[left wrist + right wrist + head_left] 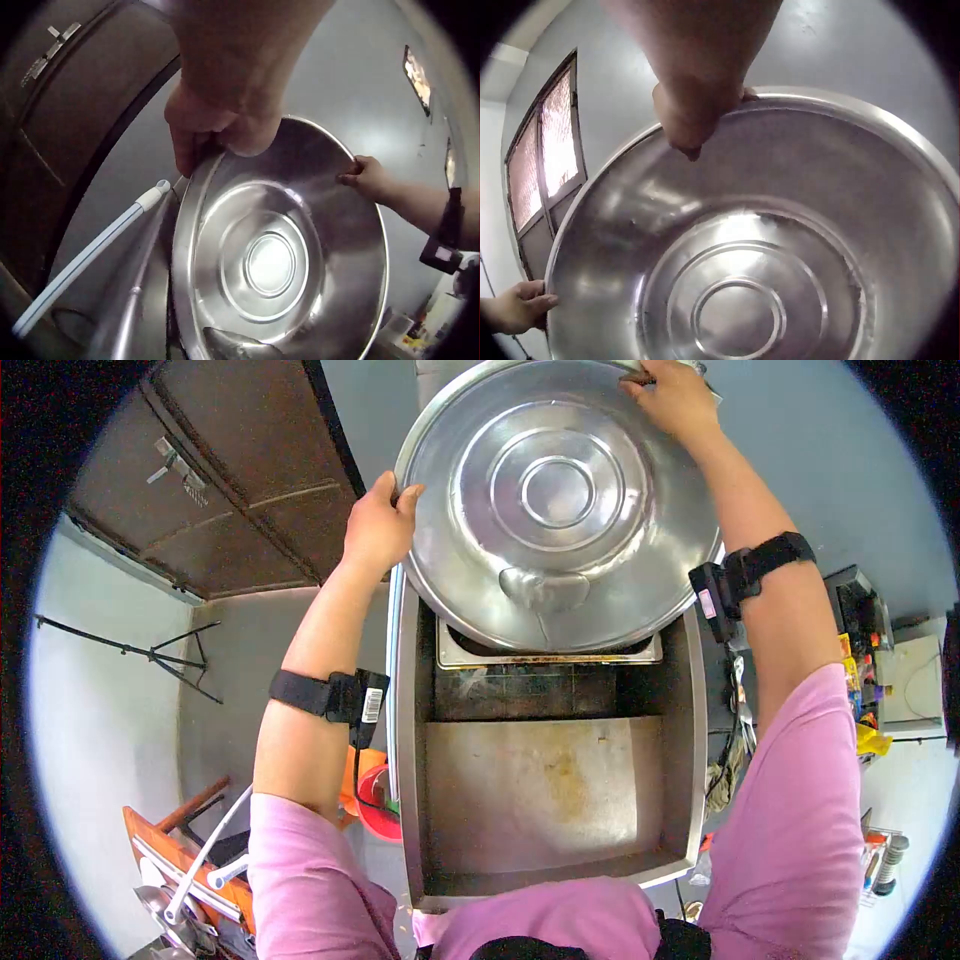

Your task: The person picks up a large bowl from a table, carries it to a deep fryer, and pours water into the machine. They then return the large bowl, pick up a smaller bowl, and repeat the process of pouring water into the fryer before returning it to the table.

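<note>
A large round steel basin with ringed steps in its bottom is tilted, its inside facing me. My left hand grips its rim at the left, thumb on the inner side. My right hand holds the rim at the upper right, fingers partly hidden in the head view. A small patch of clear liquid shows low on the basin's inner wall. In the left wrist view my left hand is curled over the rim. The right wrist view shows my right hand on the rim, thumb inside.
Below the basin stands a deep rectangular metal trough with a steel pan at its far end. A red bucket is left of it. A white-and-blue hose runs beside the trough. A brown metal door stands at the left.
</note>
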`<action>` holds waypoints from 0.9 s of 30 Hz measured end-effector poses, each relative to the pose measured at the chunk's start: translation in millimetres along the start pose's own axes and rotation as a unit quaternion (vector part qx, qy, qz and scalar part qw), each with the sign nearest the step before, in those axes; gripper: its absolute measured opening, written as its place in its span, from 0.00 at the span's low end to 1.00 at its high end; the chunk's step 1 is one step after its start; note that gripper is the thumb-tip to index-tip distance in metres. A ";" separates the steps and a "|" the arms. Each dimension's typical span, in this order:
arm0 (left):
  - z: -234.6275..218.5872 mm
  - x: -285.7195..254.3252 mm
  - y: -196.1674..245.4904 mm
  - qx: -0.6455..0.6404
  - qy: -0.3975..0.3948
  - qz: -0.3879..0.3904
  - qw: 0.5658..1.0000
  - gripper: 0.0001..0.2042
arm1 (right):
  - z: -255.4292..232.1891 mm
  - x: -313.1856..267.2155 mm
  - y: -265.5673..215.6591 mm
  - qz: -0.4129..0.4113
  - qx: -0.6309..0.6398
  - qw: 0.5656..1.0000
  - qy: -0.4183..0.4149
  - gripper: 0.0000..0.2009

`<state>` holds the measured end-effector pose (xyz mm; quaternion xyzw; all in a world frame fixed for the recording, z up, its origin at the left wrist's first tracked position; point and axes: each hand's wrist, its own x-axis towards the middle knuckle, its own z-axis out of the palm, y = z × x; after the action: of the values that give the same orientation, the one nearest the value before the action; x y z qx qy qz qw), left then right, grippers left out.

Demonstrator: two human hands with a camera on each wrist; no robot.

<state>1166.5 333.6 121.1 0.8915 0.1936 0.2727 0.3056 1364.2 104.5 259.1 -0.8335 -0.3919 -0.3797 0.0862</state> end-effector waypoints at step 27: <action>-41.5 47.1 45.7 -0.047 -0.014 0.073 0.996 0.11 | -25.0 -83.1 58.0 0.185 -0.010 0.973 -0.140 0.27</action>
<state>1186.1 342.1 195.8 0.8915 0.1105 0.2910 0.3292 1358.1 5.3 227.2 -0.9372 -0.2358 -0.2404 0.0911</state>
